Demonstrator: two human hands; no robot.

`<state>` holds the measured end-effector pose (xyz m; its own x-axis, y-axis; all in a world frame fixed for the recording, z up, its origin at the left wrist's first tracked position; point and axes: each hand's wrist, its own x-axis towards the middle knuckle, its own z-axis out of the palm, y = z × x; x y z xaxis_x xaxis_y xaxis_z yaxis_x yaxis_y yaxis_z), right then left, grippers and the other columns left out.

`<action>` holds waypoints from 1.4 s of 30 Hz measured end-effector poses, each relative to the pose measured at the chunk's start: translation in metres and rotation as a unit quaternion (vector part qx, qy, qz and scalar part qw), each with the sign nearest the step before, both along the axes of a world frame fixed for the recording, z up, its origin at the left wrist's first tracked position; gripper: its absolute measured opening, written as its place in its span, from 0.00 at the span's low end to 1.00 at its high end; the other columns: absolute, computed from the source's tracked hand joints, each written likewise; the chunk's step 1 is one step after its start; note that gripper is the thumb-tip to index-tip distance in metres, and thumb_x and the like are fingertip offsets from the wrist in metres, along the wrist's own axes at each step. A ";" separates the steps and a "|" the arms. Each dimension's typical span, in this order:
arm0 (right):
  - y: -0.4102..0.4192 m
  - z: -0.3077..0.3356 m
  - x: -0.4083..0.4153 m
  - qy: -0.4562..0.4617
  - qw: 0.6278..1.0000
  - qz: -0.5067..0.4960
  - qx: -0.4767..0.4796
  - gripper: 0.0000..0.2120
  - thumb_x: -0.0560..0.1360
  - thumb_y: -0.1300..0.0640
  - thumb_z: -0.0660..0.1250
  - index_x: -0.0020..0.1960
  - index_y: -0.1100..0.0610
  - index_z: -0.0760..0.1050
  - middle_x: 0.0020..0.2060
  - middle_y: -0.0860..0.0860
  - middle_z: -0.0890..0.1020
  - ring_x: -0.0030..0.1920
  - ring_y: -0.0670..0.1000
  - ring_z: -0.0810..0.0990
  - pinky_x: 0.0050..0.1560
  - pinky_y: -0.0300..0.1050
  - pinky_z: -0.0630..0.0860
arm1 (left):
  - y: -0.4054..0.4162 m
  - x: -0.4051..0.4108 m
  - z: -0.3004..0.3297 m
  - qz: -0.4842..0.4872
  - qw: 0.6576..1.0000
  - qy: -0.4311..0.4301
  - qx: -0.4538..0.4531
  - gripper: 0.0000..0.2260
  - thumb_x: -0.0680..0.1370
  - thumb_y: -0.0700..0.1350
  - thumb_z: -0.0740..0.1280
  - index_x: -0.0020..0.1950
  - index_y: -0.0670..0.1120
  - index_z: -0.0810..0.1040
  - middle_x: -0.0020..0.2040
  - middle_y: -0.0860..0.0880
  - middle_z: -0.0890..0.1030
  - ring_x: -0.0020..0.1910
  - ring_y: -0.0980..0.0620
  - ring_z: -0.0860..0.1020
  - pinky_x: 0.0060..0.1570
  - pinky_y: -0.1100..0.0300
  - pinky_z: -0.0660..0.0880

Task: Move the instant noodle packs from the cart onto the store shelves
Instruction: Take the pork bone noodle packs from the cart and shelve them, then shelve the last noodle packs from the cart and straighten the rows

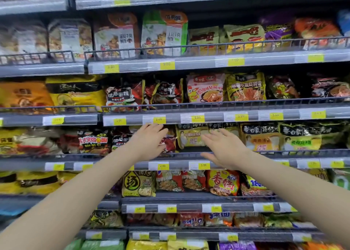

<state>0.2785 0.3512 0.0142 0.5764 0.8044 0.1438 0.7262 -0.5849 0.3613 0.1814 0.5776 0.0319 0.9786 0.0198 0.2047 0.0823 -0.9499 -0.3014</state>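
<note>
Both my arms reach forward to the middle shelf of a store rack full of instant noodle packs. My left hand is open, its straight fingers lying against a red noodle pack that stands behind the shelf's wire rail. My right hand is open too, fingers spread, in front of a yellow noodle pack just right of the red one; contact with it is unclear. Neither hand holds anything. The cart is out of view.
Shelves above and below are packed with noodle packs behind low wire rails, with yellow price tags along each grey edge. A dark gap shows on the shelf below my hands, in front of the packs there.
</note>
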 end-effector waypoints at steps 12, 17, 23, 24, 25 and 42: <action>0.021 -0.034 -0.128 0.109 0.987 0.101 0.056 0.32 0.80 0.41 0.50 0.78 0.55 0.46 0.77 0.50 0.54 0.77 0.50 0.52 0.76 0.49 0.49 | 0.007 -0.211 -0.031 0.185 0.982 0.036 -0.002 0.27 0.80 0.56 0.56 0.75 0.45 0.57 0.74 0.45 0.61 0.73 0.45 0.58 0.73 0.50 0.54; 0.055 -0.038 -0.200 0.162 0.973 0.151 0.061 0.33 0.79 0.41 0.53 0.78 0.55 0.48 0.74 0.52 0.63 0.73 0.52 0.62 0.72 0.48 0.58 | 0.008 -0.342 -0.046 0.286 0.957 0.027 -0.041 0.29 0.80 0.58 0.56 0.76 0.44 0.56 0.73 0.46 0.63 0.72 0.46 0.62 0.71 0.51 0.59; 0.132 -0.031 -0.308 0.156 0.947 0.269 0.077 0.31 0.79 0.40 0.52 0.77 0.54 0.52 0.70 0.50 0.70 0.69 0.51 0.68 0.68 0.47 0.64 | 0.021 -0.502 -0.050 0.412 0.911 -0.005 -0.030 0.28 0.78 0.57 0.59 0.73 0.43 0.62 0.69 0.45 0.69 0.68 0.45 0.66 0.67 0.52 0.62; 0.145 -0.032 -0.329 0.160 0.942 0.286 0.073 0.31 0.79 0.40 0.52 0.77 0.54 0.52 0.69 0.49 0.70 0.68 0.52 0.69 0.68 0.48 0.65 | 0.023 -0.528 -0.051 0.431 0.902 -0.006 -0.026 0.27 0.77 0.57 0.59 0.72 0.44 0.63 0.69 0.45 0.69 0.68 0.45 0.66 0.67 0.53 0.61; 0.159 -0.034 -0.349 0.164 0.938 0.300 0.063 0.32 0.79 0.39 0.53 0.77 0.54 0.52 0.70 0.48 0.69 0.67 0.52 0.70 0.66 0.47 0.67 | 0.026 -0.553 -0.051 0.451 0.892 -0.005 -0.021 0.27 0.77 0.57 0.59 0.72 0.44 0.63 0.69 0.45 0.69 0.68 0.45 0.66 0.66 0.53 0.61; 0.410 -0.056 -0.716 0.171 0.810 0.559 0.040 0.27 0.79 0.39 0.53 0.71 0.54 0.62 0.70 0.50 0.70 0.67 0.51 0.70 0.64 0.45 0.67 | 0.099 -0.908 -0.042 0.674 0.738 0.019 -0.019 0.28 0.79 0.56 0.57 0.75 0.44 0.57 0.72 0.44 0.66 0.70 0.45 0.65 0.70 0.51 0.61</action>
<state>-0.4371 0.7609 -0.0414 -0.4893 0.8473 0.2066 0.8679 0.4963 0.0201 -0.7263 0.6762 -0.0099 0.0696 0.9859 0.1522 0.9529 -0.0206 -0.3025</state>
